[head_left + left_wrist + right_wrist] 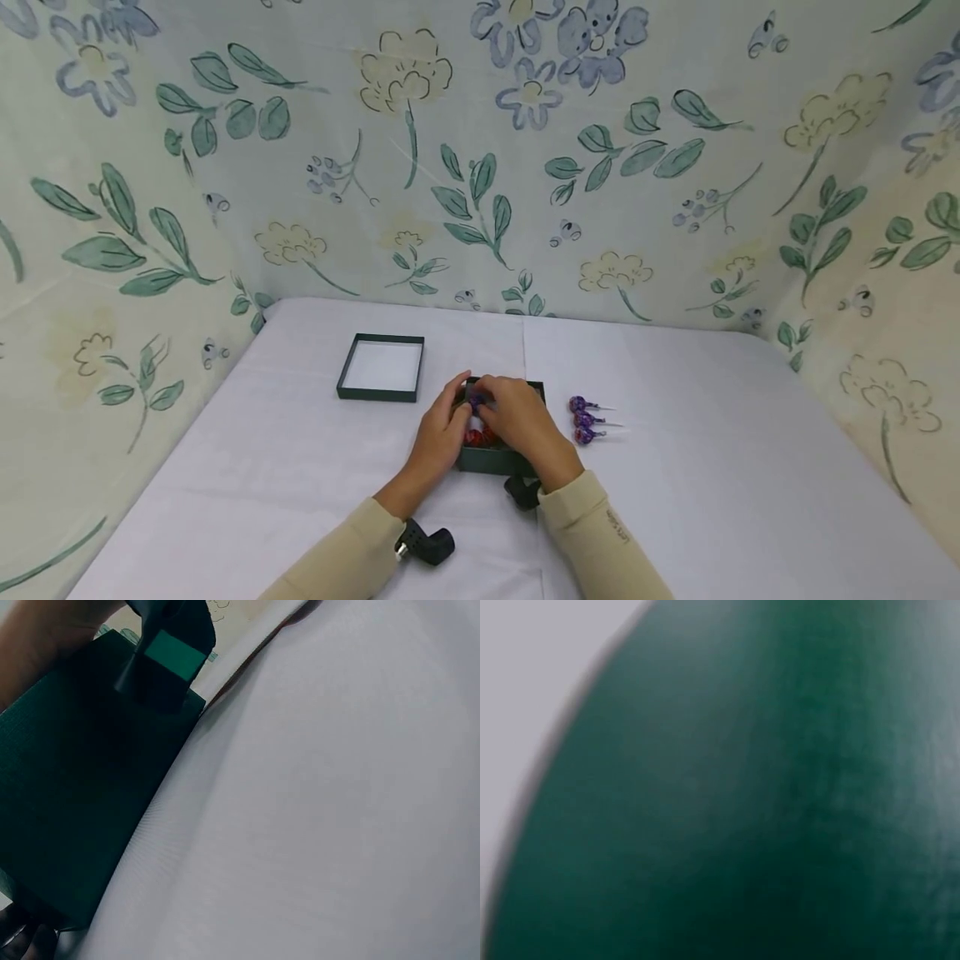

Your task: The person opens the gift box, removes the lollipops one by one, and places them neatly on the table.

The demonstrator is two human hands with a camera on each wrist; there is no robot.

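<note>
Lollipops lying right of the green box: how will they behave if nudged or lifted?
The lollipops may roll if nudged, as their heads look round. They'll probably feel head-heavy, with bulky heads on thin sticks. The sticks look straight, so they're likely stiff enough to pinch.

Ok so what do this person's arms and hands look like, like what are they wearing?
The left hand and right hand are ungloved. The left sleeve and right sleeve are long and beige, with cuffs; small dark lettering, too small to read surely, marks the right one. Black devices, a left wrist camera and right wrist camera, show beside the cuffs.
</note>
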